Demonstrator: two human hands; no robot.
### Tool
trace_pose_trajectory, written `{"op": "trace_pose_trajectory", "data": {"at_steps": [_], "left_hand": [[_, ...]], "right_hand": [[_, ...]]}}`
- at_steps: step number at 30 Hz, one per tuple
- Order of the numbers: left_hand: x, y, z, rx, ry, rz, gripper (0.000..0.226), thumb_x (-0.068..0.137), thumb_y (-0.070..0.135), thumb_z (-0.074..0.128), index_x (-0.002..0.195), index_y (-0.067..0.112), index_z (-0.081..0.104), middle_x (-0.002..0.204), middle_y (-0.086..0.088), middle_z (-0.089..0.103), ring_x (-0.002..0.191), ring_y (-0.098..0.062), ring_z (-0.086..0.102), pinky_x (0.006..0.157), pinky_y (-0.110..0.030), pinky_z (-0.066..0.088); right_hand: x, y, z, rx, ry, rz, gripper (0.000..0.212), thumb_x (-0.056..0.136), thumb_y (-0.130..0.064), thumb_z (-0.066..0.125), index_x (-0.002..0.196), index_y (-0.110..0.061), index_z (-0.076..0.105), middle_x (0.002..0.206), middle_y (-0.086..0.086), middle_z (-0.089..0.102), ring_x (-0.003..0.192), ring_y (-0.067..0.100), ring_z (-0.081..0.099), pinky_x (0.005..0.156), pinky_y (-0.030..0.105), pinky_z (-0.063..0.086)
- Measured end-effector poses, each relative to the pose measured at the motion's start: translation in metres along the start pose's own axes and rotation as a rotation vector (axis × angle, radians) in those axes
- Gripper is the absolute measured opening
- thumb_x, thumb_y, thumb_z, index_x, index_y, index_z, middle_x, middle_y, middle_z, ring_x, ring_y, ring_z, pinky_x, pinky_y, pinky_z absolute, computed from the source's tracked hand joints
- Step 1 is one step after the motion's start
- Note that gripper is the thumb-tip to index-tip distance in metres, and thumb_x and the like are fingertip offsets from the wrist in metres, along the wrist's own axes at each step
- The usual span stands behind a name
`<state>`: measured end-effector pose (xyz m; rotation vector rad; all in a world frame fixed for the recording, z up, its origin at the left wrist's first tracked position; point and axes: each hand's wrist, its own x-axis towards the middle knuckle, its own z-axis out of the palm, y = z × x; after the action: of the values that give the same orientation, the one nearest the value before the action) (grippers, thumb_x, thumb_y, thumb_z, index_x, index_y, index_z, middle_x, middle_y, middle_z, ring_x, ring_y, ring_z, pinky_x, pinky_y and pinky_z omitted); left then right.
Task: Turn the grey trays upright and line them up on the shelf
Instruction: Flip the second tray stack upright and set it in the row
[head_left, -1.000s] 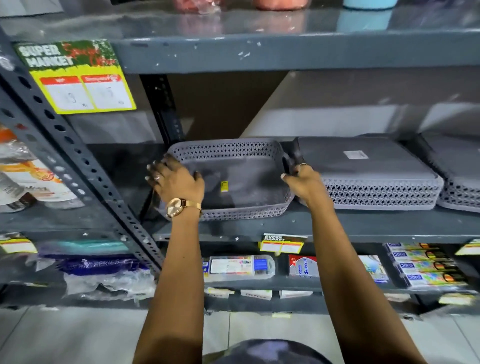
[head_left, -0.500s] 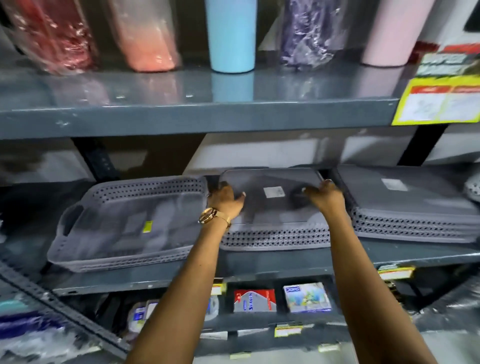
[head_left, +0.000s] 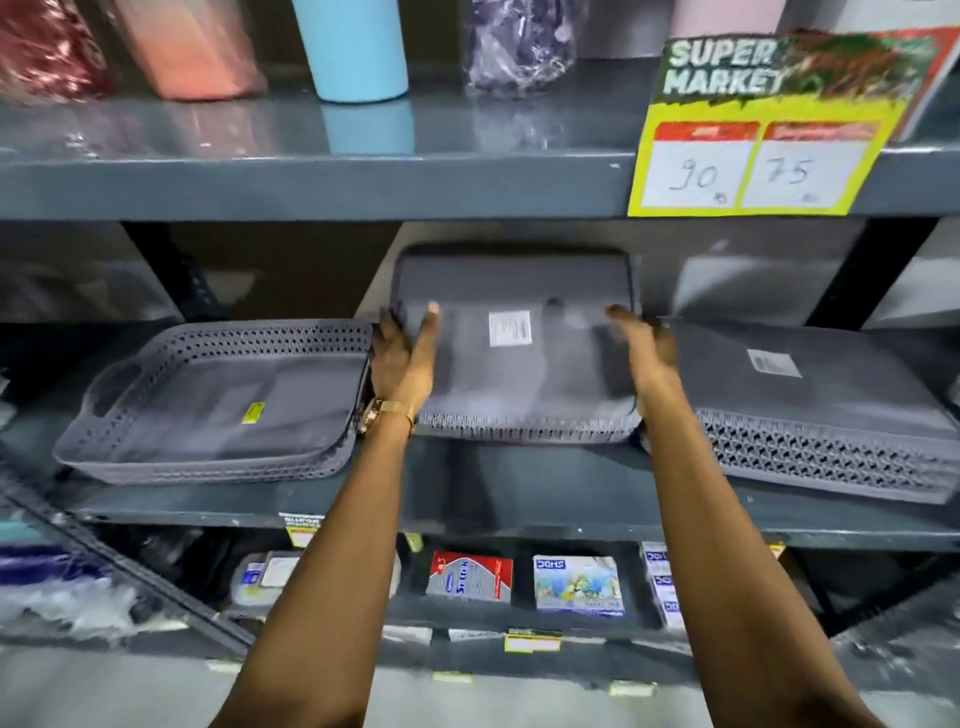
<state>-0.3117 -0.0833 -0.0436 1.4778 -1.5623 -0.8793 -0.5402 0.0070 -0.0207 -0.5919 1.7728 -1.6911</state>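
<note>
Three grey perforated trays are on the middle shelf (head_left: 519, 499). The left tray (head_left: 208, 405) sits upright, open side up, with a yellow sticker inside. The middle tray (head_left: 519, 364) is upside down and tilted, its far edge lifted off the shelf, a white label on its base. My left hand (head_left: 402, 358), with a gold watch at the wrist, grips its left side. My right hand (head_left: 644, 348) grips its right side. The right tray (head_left: 810, 410) lies upside down, flat on the shelf, apart from my hands.
The shelf above (head_left: 311, 182) carries a blue tumbler (head_left: 353, 47) and wrapped tumblers, and a yellow supermarket price sign (head_left: 769, 130) hangs from its edge. Small boxed goods (head_left: 576, 584) fill the shelf below. A slotted metal upright (head_left: 119, 566) runs diagonally at lower left.
My hands left the upright left tray, moved right onto the middle tray and have lifted its far edge. The camera has swung right and up.
</note>
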Motion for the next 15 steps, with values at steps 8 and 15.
{"op": "trace_pose_trajectory", "data": {"at_steps": [8,15], "left_hand": [[0.014,0.020,-0.020,-0.664,0.107,-0.166,0.110,0.065,0.089,0.026,0.150,0.020,0.033,0.158,-0.006,0.033,0.144,-0.023,0.033,0.119,-0.046,0.024],[-0.003,-0.014,-0.026,-0.634,0.027,-0.190,0.098,0.073,0.084,0.036,0.151,0.025,0.030,0.157,-0.012,0.033,0.144,-0.030,0.032,0.119,-0.055,0.021]], "right_hand": [[-0.010,-0.021,-0.017,0.300,-0.049,0.049,0.084,0.079,-0.068,0.053,0.141,-0.012,0.048,0.141,0.013,0.055,0.132,0.028,0.050,0.111,0.039,0.040],[0.016,0.023,-0.038,0.108,-0.089,0.148,0.121,0.044,-0.099,0.042,0.144,-0.030,0.042,0.147,0.001,0.050,0.134,0.026,0.047,0.113,0.053,0.033]]}}
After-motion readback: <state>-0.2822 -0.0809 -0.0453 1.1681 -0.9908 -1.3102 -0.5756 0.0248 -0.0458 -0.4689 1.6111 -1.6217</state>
